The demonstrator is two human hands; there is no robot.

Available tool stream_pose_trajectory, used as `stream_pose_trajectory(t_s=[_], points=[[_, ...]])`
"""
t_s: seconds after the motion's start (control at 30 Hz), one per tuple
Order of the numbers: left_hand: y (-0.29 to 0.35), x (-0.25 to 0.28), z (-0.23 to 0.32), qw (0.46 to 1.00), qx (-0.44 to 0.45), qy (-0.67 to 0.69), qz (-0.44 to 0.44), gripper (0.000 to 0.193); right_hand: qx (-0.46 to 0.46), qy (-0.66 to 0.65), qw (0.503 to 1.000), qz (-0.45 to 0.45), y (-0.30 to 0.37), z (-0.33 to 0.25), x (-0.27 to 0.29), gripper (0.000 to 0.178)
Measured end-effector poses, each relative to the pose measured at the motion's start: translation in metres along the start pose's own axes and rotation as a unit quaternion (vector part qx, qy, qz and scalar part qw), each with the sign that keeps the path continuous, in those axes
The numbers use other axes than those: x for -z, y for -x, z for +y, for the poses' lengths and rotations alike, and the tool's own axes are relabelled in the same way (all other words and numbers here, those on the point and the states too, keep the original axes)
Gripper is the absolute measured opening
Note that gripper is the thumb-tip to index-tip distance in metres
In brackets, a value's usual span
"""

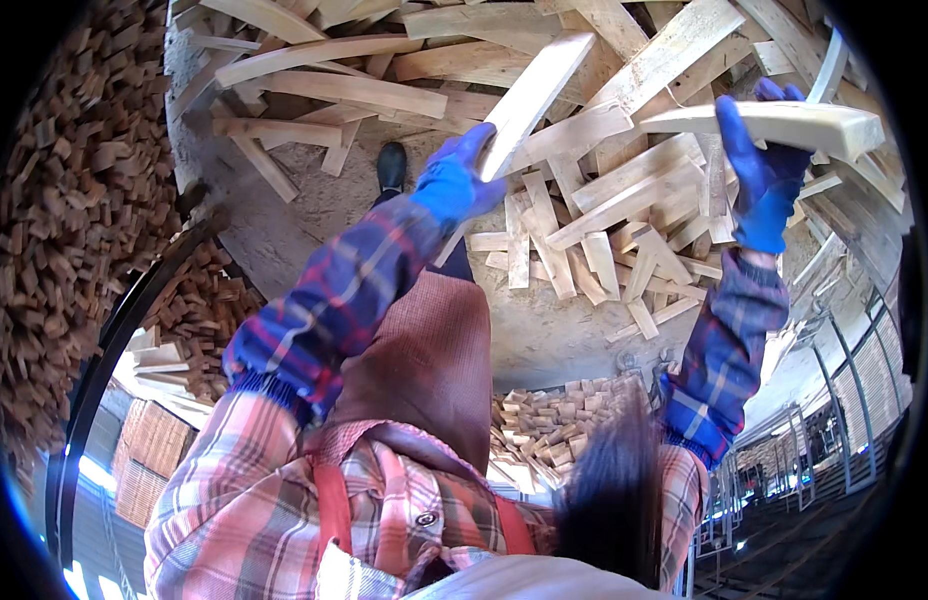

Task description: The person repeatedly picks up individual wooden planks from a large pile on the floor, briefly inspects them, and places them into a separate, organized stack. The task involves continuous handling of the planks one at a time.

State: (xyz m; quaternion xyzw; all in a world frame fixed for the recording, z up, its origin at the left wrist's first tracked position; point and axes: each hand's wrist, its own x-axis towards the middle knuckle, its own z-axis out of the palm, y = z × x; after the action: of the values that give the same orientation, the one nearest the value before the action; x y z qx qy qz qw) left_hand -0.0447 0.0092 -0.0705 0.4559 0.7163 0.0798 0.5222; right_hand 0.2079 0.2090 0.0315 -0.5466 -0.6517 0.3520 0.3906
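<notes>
My left hand (456, 178), in a blue and purple glove, is closed around a pale wooden board (537, 95). That board slants up and to the right, and a thin lower end shows below the glove. Off to the right, my right hand (762, 172), gloved alike, grips a slightly curved wooden slat (839, 127) lying roughly crosswise. Its thumb shows on the near side; the other fingers are partly hidden behind the wood. Between and beneath both hands spreads a heap of loose short offcuts (629, 205).
Longer slats (354, 92) lie jumbled along the far side. A tall stack of wood pieces (79, 210) rises at the left behind a dark curved rail (114, 340). My dark shoe (391, 166) stands on the dusty floor (284, 225). More small blocks (559, 425) are piled near my body. Metal frames (834, 400) stand at the right.
</notes>
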Motion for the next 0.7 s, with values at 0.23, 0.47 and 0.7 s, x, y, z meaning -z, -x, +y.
stream_pose_trajectory(t_s=[0.23,0.47,0.7], points=[[0.026,0.038,0.028,0.731,0.142,0.606,-0.28,0.053,0.145,0.29,0.916,-0.237,0.113,-0.025,-0.041,0.061],[0.04,0.023,-0.038,0.542,0.257,0.733,-0.321,0.049,-0.026,0.008,0.971,-0.239,0.224,-0.016,-0.139,0.04],[0.071,0.05,-0.055,0.592,0.32,0.692,-0.26,0.064,-0.446,-0.024,0.89,0.087,0.133,0.198,-0.104,0.06]])
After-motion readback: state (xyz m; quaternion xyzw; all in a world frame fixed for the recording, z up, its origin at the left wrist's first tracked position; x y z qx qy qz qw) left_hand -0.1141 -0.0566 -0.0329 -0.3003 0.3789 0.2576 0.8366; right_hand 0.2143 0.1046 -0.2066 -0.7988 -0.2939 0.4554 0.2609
